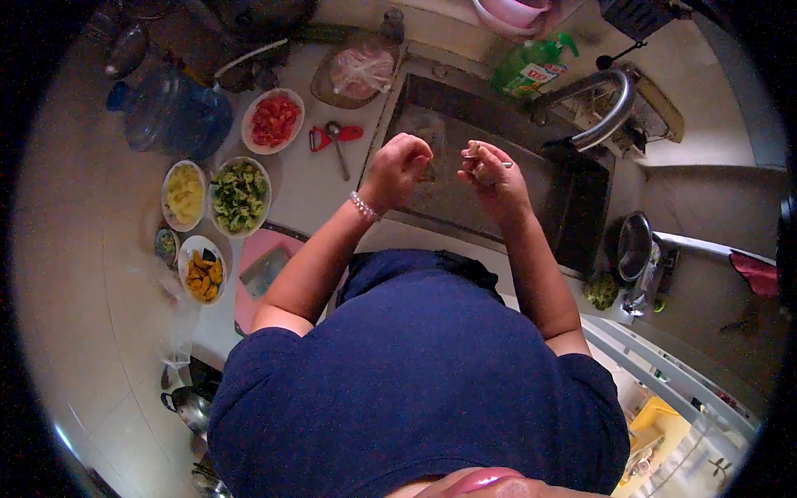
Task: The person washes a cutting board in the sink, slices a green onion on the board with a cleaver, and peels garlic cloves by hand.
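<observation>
My left hand [397,173] is over the left side of the dark sink [531,195], with its fingers curled in. Whatever it may be pinching is too small to make out. A beaded bracelet [364,207] circles that wrist. Across from it, my right hand [498,181] is closed over the sink, around something small and pale with a shiny tip at the fingers; its kind is unclear. The two hands are apart. Below them in the sink lies a clear plastic bag or similar see-through thing [425,124], partly hidden by my left hand.
Left counter: bowls of red pieces [274,120], green pieces [239,197], yellow pieces [184,195] and orange pieces [204,276]. A red peeler [352,133], spoon [342,158], bagged food [362,70] and pink board [249,292] are nearby. The faucet [610,116] arches over the sink's right.
</observation>
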The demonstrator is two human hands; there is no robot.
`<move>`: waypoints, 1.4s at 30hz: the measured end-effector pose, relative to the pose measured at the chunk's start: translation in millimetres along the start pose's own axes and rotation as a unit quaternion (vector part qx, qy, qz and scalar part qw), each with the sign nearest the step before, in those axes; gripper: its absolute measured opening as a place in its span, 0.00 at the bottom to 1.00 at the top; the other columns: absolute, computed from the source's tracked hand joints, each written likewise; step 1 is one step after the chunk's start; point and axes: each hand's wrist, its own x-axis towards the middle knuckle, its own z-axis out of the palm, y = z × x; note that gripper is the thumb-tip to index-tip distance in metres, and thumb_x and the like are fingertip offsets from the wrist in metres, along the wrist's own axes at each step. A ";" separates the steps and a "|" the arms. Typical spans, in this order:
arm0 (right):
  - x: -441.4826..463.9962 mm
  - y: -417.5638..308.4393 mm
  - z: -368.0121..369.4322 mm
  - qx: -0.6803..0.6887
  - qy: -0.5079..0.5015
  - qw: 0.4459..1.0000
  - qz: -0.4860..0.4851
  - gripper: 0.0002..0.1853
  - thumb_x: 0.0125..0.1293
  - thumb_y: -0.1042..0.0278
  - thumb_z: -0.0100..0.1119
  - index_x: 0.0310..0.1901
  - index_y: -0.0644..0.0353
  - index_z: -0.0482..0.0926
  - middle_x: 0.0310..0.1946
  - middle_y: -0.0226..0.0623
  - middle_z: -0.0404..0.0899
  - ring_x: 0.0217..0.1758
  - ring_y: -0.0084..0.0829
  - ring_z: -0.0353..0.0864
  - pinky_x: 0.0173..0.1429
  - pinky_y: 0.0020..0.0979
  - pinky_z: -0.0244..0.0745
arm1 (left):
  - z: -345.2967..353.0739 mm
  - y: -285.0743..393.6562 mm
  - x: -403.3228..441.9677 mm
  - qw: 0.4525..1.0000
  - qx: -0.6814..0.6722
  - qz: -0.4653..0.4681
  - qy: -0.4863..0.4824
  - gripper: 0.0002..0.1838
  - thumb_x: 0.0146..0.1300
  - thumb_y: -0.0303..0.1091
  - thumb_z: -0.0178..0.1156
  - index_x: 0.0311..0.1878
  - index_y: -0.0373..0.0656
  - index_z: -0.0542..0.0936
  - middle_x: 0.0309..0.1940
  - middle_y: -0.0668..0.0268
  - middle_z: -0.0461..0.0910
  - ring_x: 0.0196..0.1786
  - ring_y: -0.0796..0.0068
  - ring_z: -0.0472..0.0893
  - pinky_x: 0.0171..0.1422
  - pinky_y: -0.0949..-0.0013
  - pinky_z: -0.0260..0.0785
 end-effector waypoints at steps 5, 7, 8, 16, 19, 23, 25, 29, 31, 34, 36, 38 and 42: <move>3.5 7.8 -3.5 -0.132 -0.011 0.990 -0.047 0.13 0.62 0.67 0.56 0.46 0.64 0.76 0.36 0.36 0.79 0.35 0.25 0.79 0.41 0.30 0.78 | 11.4 -9.2 6.4 1.000 0.021 -0.008 0.008 0.08 0.55 0.23 0.56 0.38 0.40 0.80 0.34 0.61 0.77 0.35 0.64 0.78 0.40 0.68 0.72; 2.5 9.6 -1.0 -0.176 -0.010 0.981 -0.080 0.13 0.62 0.68 0.57 0.46 0.65 0.76 0.35 0.36 0.80 0.34 0.25 0.79 0.40 0.28 0.77 | 12.9 -6.1 9.9 1.000 -0.007 -0.023 -0.006 0.08 0.55 0.24 0.57 0.38 0.40 0.81 0.33 0.60 0.79 0.35 0.67 0.79 0.41 0.70 0.72; 2.4 10.4 0.0 -0.191 -0.013 0.977 -0.098 0.13 0.61 0.69 0.58 0.45 0.66 0.76 0.34 0.36 0.80 0.33 0.25 0.80 0.39 0.26 0.77 | 13.8 -2.7 11.5 0.997 -0.045 -0.056 -0.026 0.07 0.56 0.25 0.58 0.38 0.38 0.80 0.33 0.61 0.79 0.35 0.70 0.79 0.41 0.71 0.72; 3.9 16.5 3.8 -0.283 -0.039 0.949 -0.134 0.12 0.59 0.72 0.60 0.43 0.67 0.77 0.33 0.37 0.81 0.33 0.23 0.80 0.38 0.23 0.77 | 17.9 4.8 14.0 0.968 -0.187 -0.164 -0.047 0.08 0.56 0.29 0.61 0.33 0.33 0.81 0.26 0.63 0.81 0.29 0.79 0.79 0.35 0.76 0.73; 0.3 15.9 11.0 -0.279 -0.029 0.951 -0.127 0.11 0.58 0.74 0.60 0.43 0.68 0.77 0.33 0.38 0.81 0.32 0.24 0.81 0.38 0.23 0.77 | 16.9 9.3 12.9 0.957 -0.227 -0.174 -0.040 0.07 0.56 0.28 0.61 0.32 0.32 0.81 0.25 0.63 0.81 0.29 0.79 0.80 0.34 0.76 0.74; -3.7 19.2 15.7 -0.259 0.004 0.959 -0.114 0.11 0.58 0.76 0.59 0.42 0.70 0.77 0.33 0.40 0.81 0.33 0.26 0.82 0.40 0.25 0.79 | 17.7 5.8 11.5 0.962 -0.215 -0.161 -0.039 0.07 0.56 0.28 0.61 0.32 0.33 0.81 0.25 0.63 0.81 0.28 0.79 0.80 0.33 0.76 0.74; -4.1 23.4 16.2 -0.240 0.014 0.964 -0.113 0.10 0.57 0.76 0.59 0.41 0.70 0.77 0.33 0.41 0.80 0.34 0.27 0.82 0.40 0.26 0.79 | 18.5 5.6 11.1 0.964 -0.212 -0.155 -0.038 0.06 0.56 0.28 0.60 0.31 0.34 0.81 0.24 0.63 0.81 0.28 0.79 0.80 0.33 0.76 0.74; -5.4 28.9 16.1 -0.236 0.023 0.964 -0.121 0.10 0.58 0.76 0.59 0.41 0.71 0.77 0.33 0.41 0.80 0.34 0.28 0.82 0.40 0.26 0.80 | 18.8 11.6 9.7 0.972 -0.169 -0.159 -0.024 0.06 0.53 0.29 0.61 0.29 0.34 0.80 0.24 0.62 0.81 0.27 0.78 0.81 0.32 0.75 0.74; -5.8 29.8 16.2 -0.239 0.026 0.963 -0.121 0.10 0.58 0.76 0.59 0.41 0.71 0.76 0.33 0.41 0.80 0.34 0.28 0.82 0.41 0.26 0.80 | 21.4 9.0 8.5 0.982 -0.119 -0.146 -0.008 0.07 0.51 0.29 0.61 0.28 0.35 0.80 0.23 0.61 0.81 0.27 0.77 0.81 0.32 0.75 0.74; -6.5 31.8 15.7 -0.227 0.026 0.966 -0.121 0.11 0.58 0.76 0.59 0.41 0.71 0.76 0.34 0.41 0.80 0.34 0.28 0.82 0.41 0.27 0.80 | 20.9 15.6 8.4 0.987 -0.071 -0.146 -0.003 0.08 0.49 0.31 0.62 0.28 0.35 0.81 0.23 0.60 0.81 0.27 0.77 0.81 0.32 0.75 0.74; -9.5 31.1 17.4 -0.214 0.021 0.968 -0.126 0.10 0.58 0.75 0.58 0.41 0.70 0.76 0.34 0.42 0.80 0.35 0.28 0.82 0.41 0.27 0.80 | 19.6 22.0 9.6 0.984 -0.083 -0.156 -0.006 0.07 0.51 0.30 0.62 0.28 0.35 0.80 0.23 0.61 0.80 0.26 0.77 0.81 0.32 0.74 0.74; -11.0 26.5 19.8 -0.196 0.013 0.974 -0.110 0.11 0.58 0.75 0.58 0.42 0.70 0.76 0.34 0.41 0.80 0.35 0.28 0.82 0.41 0.27 0.79 | 20.3 19.2 8.6 0.971 -0.152 -0.182 -0.013 0.07 0.53 0.30 0.60 0.28 0.35 0.79 0.23 0.63 0.80 0.26 0.77 0.80 0.31 0.74 0.73; -6.6 24.0 12.8 -0.105 -0.017 0.991 -0.084 0.11 0.58 0.74 0.58 0.41 0.70 0.76 0.34 0.40 0.80 0.33 0.29 0.81 0.39 0.28 0.79 | 23.8 0.0 6.1 0.897 -0.358 -0.259 -0.018 0.07 0.58 0.30 0.57 0.31 0.35 0.76 0.24 0.66 0.78 0.25 0.80 0.75 0.30 0.76 0.70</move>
